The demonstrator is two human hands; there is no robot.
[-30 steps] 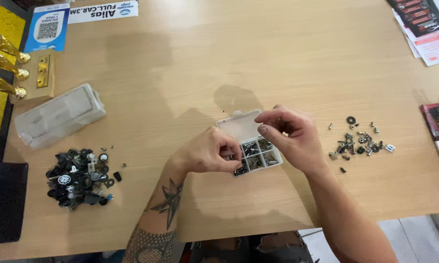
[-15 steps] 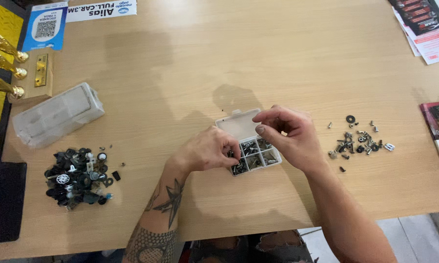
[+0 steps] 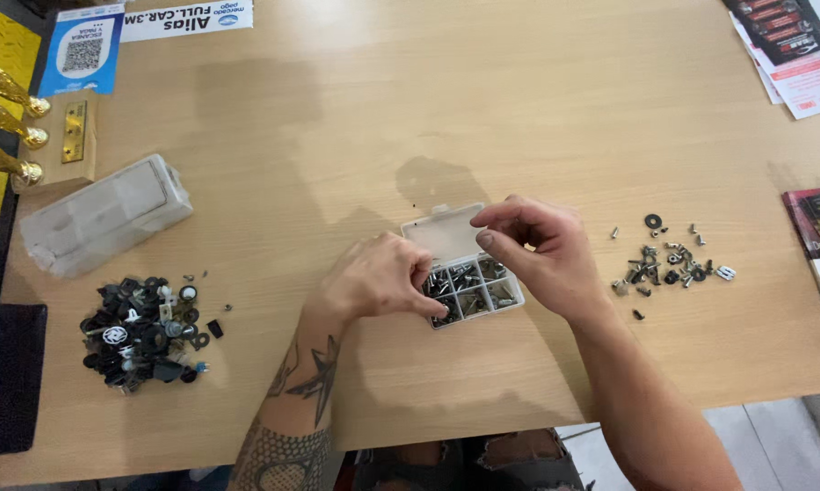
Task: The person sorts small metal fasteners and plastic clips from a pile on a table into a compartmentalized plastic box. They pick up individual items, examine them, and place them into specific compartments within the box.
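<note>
Small clear plastic compartment box (image 3: pixel 465 273) of screws sits open at table centre. Left hand (image 3: pixel 378 277) fingers curled, steadying its near edge; right hand (image 3: pixel 542 255) fingertips pinched together above, contents unclear. Risk: a nudge tips the light box, mixing the compartments.

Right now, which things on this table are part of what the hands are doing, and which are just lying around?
In use: small compartment box, left hand, right hand, loose screws.

Lying about: pile of black parts, clear plastic case, leaflets, gold figures.
</note>
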